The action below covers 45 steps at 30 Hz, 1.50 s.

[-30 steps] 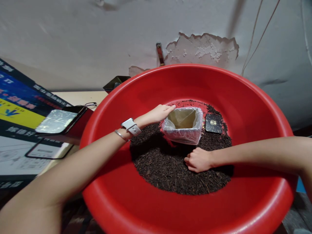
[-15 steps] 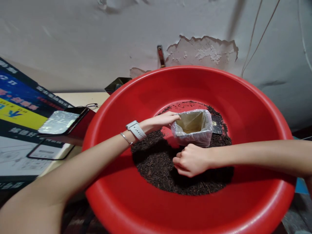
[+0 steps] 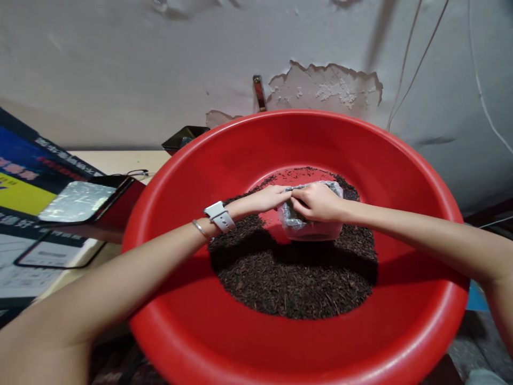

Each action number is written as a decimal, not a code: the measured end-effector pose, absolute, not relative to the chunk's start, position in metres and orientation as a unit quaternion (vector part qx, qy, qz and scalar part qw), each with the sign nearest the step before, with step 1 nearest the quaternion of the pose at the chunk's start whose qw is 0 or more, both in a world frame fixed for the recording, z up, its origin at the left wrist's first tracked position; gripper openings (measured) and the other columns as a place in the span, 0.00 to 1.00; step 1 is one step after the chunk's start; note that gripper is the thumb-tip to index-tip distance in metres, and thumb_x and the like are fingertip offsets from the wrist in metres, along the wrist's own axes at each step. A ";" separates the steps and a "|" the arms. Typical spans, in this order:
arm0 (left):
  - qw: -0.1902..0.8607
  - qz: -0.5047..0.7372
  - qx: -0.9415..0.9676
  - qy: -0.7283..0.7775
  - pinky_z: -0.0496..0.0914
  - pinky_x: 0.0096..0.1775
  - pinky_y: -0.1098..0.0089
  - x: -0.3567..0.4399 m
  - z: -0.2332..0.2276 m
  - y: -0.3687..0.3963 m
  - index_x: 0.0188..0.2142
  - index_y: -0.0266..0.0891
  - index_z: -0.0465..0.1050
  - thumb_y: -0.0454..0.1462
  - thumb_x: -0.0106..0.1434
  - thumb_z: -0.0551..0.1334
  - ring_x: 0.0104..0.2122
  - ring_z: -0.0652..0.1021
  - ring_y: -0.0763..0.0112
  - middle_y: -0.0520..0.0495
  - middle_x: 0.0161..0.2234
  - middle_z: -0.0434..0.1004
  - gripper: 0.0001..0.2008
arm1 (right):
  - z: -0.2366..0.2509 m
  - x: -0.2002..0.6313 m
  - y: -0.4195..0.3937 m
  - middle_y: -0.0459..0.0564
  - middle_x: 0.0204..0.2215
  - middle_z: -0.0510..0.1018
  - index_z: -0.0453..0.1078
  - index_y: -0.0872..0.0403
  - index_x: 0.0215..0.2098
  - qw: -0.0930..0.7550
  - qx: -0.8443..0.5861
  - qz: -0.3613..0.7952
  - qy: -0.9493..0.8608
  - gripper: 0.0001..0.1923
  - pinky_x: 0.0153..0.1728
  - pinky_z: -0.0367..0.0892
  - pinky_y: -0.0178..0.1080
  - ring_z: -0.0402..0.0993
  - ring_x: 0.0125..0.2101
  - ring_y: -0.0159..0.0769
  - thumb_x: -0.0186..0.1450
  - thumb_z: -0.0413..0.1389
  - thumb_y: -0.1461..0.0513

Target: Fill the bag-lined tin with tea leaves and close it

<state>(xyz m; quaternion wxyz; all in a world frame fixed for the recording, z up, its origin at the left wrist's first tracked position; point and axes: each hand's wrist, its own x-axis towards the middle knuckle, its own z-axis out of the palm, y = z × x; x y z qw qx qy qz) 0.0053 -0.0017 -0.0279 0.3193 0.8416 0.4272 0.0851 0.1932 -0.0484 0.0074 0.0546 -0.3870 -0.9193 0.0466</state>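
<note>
A wide red plastic tub (image 3: 304, 350) holds a heap of dark, dry shreds (image 3: 296, 289) that look like loose tea. Upright among them is a small box lined with clear plastic (image 3: 310, 231). My left hand (image 3: 264, 199) grips its left rim; a pale watch and a bangle circle that wrist. Over the box's opening is my right hand (image 3: 320, 202), its fingers curled closed and close to my left fingertips. Whatever those fingers hold is hidden, and the hand covers most of the box's inside.
Left of the tub lies an open dark red box with a silvery lining (image 3: 80, 200). Behind it stands a printed carton (image 3: 20, 187), and glasses (image 3: 138, 172) rest on the pale table. A dark open container (image 3: 185, 138) sits by the tub's far left rim, before a peeling wall.
My right hand has risen from the heap, moving up and away from me to above the box. My left hand keeps its hold on the rim. The view has shifted slightly.
</note>
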 end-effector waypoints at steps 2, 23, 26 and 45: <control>0.300 0.076 0.851 0.424 0.68 0.41 0.65 0.006 -0.026 -0.002 0.36 0.38 0.72 0.50 0.63 0.44 0.38 0.74 0.62 0.44 0.34 0.77 0.24 | 0.005 0.192 -0.049 0.54 0.31 0.78 0.72 0.60 0.37 0.049 -0.390 0.051 -0.918 0.17 0.28 0.46 0.37 0.56 0.23 0.28 0.68 0.43 0.61; 0.295 0.077 0.857 0.416 0.65 0.55 0.60 0.008 -0.023 -0.005 0.47 0.35 0.72 0.49 0.64 0.42 0.50 0.73 0.59 0.41 0.51 0.76 0.28 | 0.003 0.195 -0.044 0.58 0.34 0.79 0.72 0.60 0.42 0.052 -0.380 0.061 -0.921 0.19 0.30 0.49 0.37 0.59 0.24 0.30 0.69 0.41 0.59; 0.294 0.075 0.857 0.417 0.63 0.57 0.59 0.008 -0.022 -0.006 0.47 0.33 0.71 0.49 0.64 0.41 0.51 0.73 0.58 0.39 0.52 0.75 0.29 | 0.003 0.194 -0.044 0.57 0.34 0.79 0.71 0.60 0.44 0.045 -0.383 0.055 -0.921 0.20 0.29 0.48 0.37 0.58 0.24 0.29 0.70 0.40 0.59; 0.255 0.053 0.865 0.430 0.63 0.58 0.63 0.005 -0.025 -0.005 0.52 0.37 0.72 0.43 0.69 0.39 0.55 0.72 0.63 0.44 0.59 0.71 0.27 | 0.005 0.193 -0.046 0.60 0.37 0.79 0.67 0.63 0.51 0.017 -0.398 0.054 -0.916 0.18 0.28 0.47 0.39 0.60 0.26 0.32 0.70 0.42 0.63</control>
